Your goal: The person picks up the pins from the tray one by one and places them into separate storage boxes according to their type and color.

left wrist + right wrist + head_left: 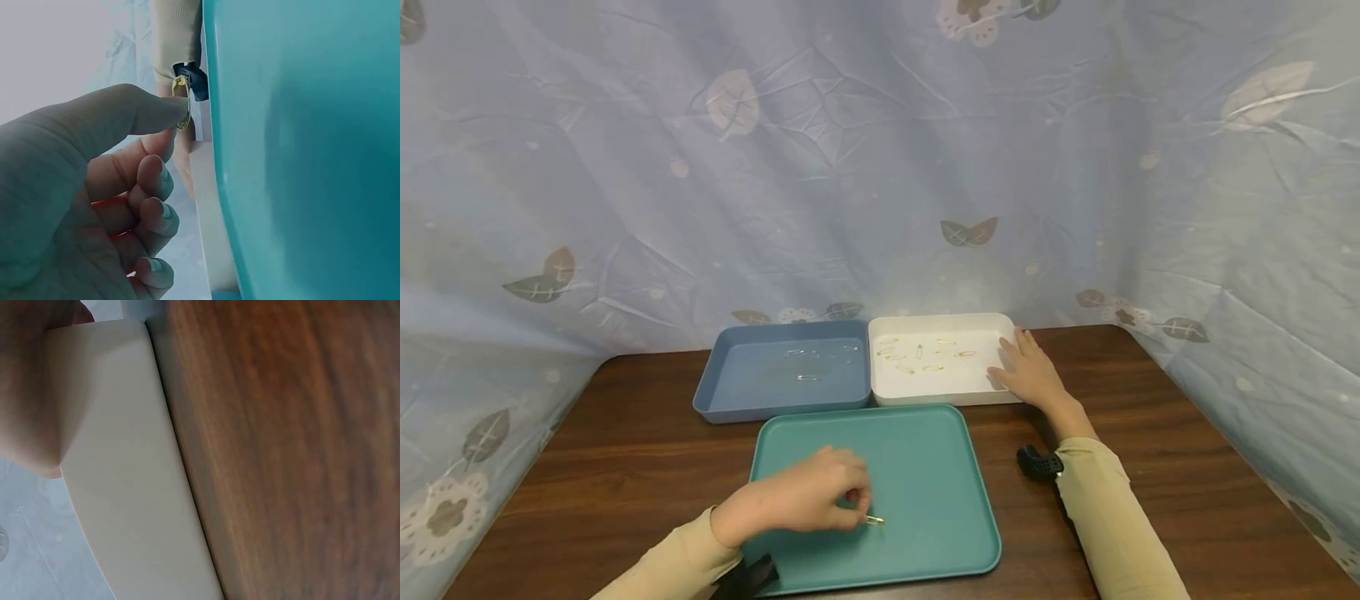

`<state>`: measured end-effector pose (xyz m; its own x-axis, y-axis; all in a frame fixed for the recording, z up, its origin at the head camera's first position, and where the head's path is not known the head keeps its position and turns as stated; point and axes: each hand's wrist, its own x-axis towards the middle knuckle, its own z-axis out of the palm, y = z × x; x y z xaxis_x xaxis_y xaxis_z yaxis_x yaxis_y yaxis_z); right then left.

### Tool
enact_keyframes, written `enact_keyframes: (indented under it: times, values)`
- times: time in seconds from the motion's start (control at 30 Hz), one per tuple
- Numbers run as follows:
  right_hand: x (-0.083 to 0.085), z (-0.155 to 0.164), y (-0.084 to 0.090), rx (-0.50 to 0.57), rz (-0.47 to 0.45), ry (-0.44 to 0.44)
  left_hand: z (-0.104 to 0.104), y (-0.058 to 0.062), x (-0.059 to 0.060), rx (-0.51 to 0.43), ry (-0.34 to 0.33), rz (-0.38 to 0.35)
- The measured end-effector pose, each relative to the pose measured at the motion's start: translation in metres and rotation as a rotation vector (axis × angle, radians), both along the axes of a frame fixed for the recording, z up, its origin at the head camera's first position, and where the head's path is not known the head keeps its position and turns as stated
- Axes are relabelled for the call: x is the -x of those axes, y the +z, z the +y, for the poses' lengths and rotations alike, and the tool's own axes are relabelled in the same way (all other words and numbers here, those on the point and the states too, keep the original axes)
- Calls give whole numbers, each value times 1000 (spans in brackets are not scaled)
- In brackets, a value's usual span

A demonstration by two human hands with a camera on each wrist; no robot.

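Head view lays out your workspace from the biggest thing down: a dark wooden table (pixel 625 433) hemmed in by a pale blue leaf-print curtain (pixel 700 167), which screens off everything behind and beside it. On the table sit three trays. The teal tray (pixel 925 500) lies nearest you, directly under your working hand, so picking from it needs little reach. Behind it stand a blue tray (pixel 737 392) on the left and a white tray (pixel 985 392) on the right, touching side by side; each bears a scatter of small pins, the silver-looking ones (pixel 808 377) in the blue and the gold ones (pixel 917 354) in the white, which reads as sorting by colour.

Your right hand (pixel 1030 371) rests on the right edge of the white tray with fingers straight and spread, holding nothing; it looks placed there to steady the tray. The right wrist view shows only that tray's rim against the wood.

Your left hand (pixel 808 500) hovers low over the teal tray, thumb and forefinger pressed together on a small gold safety pin (pixel 874 520), the other fingers curled out of the way. In the left wrist view the pin (pixel 183 103) sits pinched at the fingertips (pixel 172 109), just off the teal surface. A pinch suits so thin a thing.
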<state>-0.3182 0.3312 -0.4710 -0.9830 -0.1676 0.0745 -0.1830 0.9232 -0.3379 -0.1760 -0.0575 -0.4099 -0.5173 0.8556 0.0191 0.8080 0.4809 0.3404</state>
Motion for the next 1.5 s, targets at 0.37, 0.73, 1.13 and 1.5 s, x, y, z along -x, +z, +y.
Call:
enact_keyframes:
  times: [0.37, 0.73, 1.13, 1.5]
  values:
    - [0, -6, -1, -9, 7, -23, 26, 14, 28, 9, -63, 208]
    - [2, -3, 0, -12, -1, -18, 58, 12, 64, -36, -94, 371]
    - [2, -6, 1, -19, 4, -30, 94, 17, 104, -98, -13, 369]
    - [4, -8, 1, -26, -1, -39, 126, 13, 144, -122, 177, 328]
